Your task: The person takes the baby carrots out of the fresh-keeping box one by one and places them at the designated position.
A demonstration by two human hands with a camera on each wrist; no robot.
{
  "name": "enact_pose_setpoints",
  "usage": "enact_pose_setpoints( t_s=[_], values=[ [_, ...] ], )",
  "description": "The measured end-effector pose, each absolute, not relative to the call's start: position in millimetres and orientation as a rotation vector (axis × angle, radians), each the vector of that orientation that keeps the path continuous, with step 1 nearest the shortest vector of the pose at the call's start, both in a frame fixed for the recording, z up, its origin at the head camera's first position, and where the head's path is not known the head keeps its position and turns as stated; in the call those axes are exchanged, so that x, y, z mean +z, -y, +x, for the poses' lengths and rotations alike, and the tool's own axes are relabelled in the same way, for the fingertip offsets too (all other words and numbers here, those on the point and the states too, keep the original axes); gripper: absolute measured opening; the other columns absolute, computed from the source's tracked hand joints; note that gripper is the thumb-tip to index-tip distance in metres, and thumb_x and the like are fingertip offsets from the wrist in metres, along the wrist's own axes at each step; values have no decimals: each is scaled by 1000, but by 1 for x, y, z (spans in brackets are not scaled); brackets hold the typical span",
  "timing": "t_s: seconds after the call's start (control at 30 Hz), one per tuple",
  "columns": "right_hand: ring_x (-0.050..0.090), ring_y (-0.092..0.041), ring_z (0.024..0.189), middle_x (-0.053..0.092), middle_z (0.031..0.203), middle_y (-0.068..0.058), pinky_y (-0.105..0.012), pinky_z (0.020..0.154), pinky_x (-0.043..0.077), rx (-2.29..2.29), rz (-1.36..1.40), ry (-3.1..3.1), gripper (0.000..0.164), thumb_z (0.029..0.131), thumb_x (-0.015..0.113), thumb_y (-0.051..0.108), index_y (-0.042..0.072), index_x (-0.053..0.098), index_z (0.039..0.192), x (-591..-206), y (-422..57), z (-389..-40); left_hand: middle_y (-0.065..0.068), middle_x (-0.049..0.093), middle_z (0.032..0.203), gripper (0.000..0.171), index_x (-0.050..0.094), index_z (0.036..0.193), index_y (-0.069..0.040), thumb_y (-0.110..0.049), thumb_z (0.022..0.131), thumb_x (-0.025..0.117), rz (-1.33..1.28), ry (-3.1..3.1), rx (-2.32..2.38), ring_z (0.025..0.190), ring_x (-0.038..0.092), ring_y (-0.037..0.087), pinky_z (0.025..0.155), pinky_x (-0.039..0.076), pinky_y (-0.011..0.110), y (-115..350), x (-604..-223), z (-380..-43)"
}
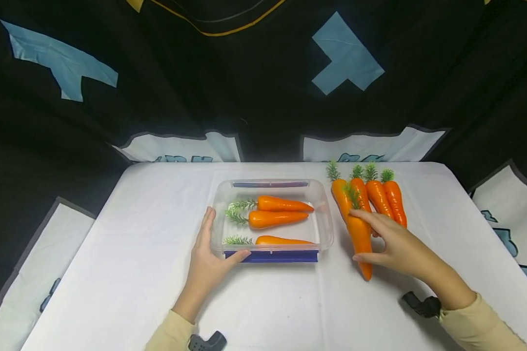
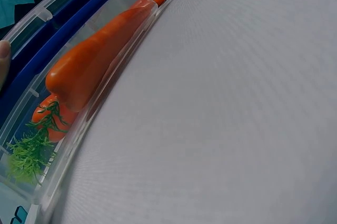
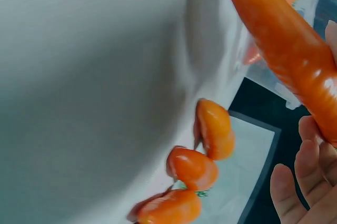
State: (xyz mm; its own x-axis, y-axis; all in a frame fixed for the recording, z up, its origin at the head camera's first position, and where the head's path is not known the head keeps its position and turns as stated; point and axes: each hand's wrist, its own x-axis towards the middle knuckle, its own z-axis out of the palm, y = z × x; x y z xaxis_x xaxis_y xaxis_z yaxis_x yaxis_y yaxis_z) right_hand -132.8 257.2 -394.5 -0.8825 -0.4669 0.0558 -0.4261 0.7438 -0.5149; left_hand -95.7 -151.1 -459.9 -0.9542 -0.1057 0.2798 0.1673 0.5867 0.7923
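Note:
A clear plastic box [image 1: 326,214] with blue latches holds three orange carrots with green tops, including a middle carrot [image 1: 277,219] and a carrot near the front wall [image 1: 283,240]. My left hand [image 1: 208,265] rests against the box's front left corner, fingers straight along the left side and thumb on the front edge. To the right of the box, my right hand [image 1: 393,241] grips a carrot [image 1: 360,239] between thumb and fingers, tip toward me. In the right wrist view that carrot [image 3: 295,45] is raised off the table, fingertips [image 3: 284,184] beside it.
Several loose carrots [image 1: 395,200] lie side by side at the right back, beyond my right hand, tops pointing away. A white cloth covers the table [image 1: 136,243]. A black curtain [image 1: 254,107] with pale blue patches hangs behind it.

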Motion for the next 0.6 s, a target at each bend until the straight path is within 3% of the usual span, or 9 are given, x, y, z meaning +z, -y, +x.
enact_pose_setpoints(
  t_s=[0.37,0.6],
  values=[
    [56,-30,118,51,144,-12,-58,93,55,-745,-687,-2880,97,71,89,40,29,35,151,-406,-261,-136,-1,17,167,119,18,160,-26,-45,67,90,-42,2507,-1325,154,21,24,123,23,57,151,-459,-95],
    [56,-32,120,56,138,-12,-62,98,50,-722,-683,-2847,99,69,89,44,25,37,150,-411,-264,-140,-2,17,167,119,17,160,-28,-46,68,90,-45,2514,-1318,153,21,24,123,24,56,151,-459,-95]
  ],
)
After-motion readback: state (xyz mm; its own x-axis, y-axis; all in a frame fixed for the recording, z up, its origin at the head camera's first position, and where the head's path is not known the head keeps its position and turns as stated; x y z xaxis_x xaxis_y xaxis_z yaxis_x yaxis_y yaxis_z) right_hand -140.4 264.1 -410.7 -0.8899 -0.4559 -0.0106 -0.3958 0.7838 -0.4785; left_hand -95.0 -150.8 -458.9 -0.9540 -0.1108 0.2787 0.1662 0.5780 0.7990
